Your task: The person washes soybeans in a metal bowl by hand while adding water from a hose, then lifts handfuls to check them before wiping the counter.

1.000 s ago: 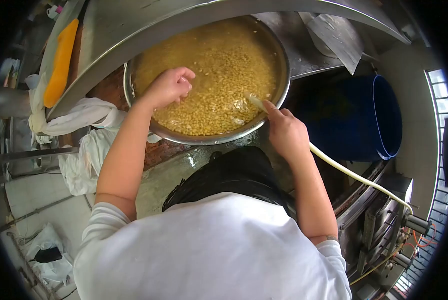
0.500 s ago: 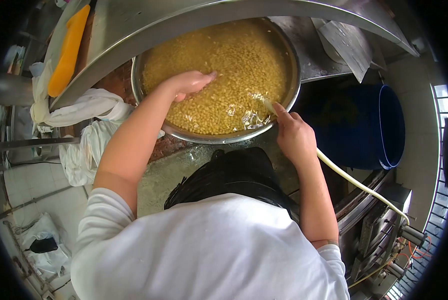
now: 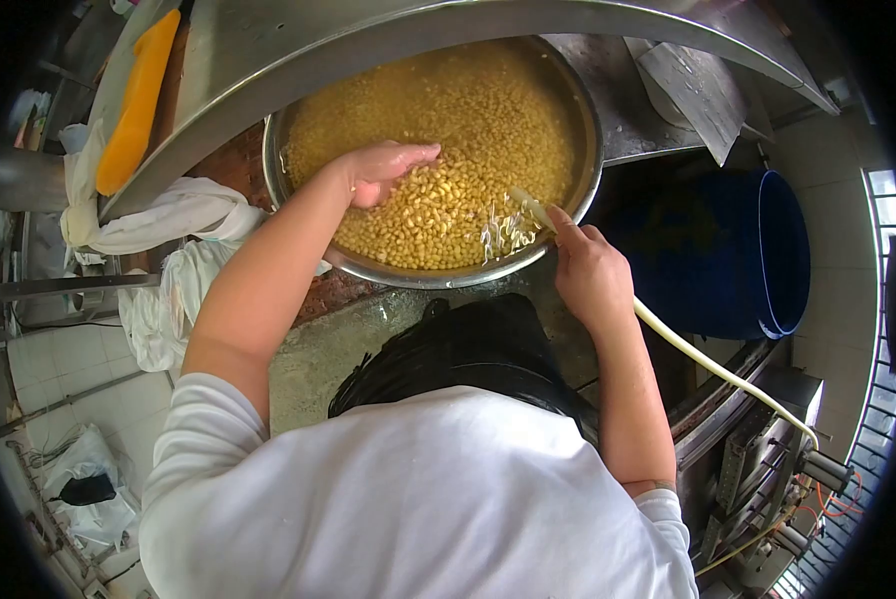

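A large round metal basin holds yellow soybeans in cloudy water. My left hand is among the beans at the basin's left side, thumb up and fingers stretched out, its lower edge hidden by beans and water. Beans heap up beside its palm. At the right rim, my right hand is wrapped round a cream-coloured hose, whose end points into the basin. Water ripples and glints just in front of the hose end.
A steel ledge curves across the basin's far side. To the right lies a blue barrel, below a metal sheet. White cloths and an orange-yellow handle-like object are on the left.
My left hand has come up a little and shifted right, and beans now mound beside it above the water. More of the hose end shows, reaching further over the basin.
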A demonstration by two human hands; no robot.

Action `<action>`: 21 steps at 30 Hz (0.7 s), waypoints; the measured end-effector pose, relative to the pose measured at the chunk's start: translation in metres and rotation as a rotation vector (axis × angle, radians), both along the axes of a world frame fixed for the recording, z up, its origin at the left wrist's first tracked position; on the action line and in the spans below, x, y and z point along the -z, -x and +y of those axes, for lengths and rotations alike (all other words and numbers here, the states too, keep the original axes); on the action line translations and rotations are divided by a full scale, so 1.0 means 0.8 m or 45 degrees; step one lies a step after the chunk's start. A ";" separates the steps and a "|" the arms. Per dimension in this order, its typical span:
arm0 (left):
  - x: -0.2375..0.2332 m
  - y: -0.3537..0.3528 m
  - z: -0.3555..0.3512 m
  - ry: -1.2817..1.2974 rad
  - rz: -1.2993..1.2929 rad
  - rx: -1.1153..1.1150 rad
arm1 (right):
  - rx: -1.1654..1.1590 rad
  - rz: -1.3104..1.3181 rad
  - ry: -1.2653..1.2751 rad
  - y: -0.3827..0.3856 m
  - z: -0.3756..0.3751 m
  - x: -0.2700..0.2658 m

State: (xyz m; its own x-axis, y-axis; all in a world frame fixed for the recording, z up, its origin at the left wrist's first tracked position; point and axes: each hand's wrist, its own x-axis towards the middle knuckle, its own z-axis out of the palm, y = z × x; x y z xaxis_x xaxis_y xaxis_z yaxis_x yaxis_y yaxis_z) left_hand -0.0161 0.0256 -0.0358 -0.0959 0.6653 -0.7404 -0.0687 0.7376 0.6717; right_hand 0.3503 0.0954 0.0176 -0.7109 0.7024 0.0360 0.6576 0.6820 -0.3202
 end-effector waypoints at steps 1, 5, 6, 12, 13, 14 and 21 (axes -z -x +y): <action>0.005 0.003 -0.001 0.000 -0.001 0.000 | 0.001 0.000 0.001 0.000 0.000 0.000; -0.003 -0.004 -0.007 -0.151 -0.162 0.039 | 0.007 -0.011 0.008 0.001 0.000 -0.002; -0.013 -0.008 -0.009 -0.167 -0.141 0.044 | 0.007 -0.013 0.007 0.001 -0.001 -0.003; -0.044 -0.024 -0.023 -0.264 -0.209 0.035 | 0.009 -0.029 0.003 0.001 -0.001 -0.002; -0.045 -0.022 -0.022 -0.265 -0.210 0.036 | 0.011 -0.032 0.006 0.000 0.000 -0.001; -0.046 -0.016 -0.022 -0.206 -0.290 0.057 | 0.014 -0.034 0.009 0.000 0.001 0.000; -0.049 -0.006 -0.027 -0.221 -0.451 0.106 | 0.017 -0.042 0.015 0.000 0.001 -0.002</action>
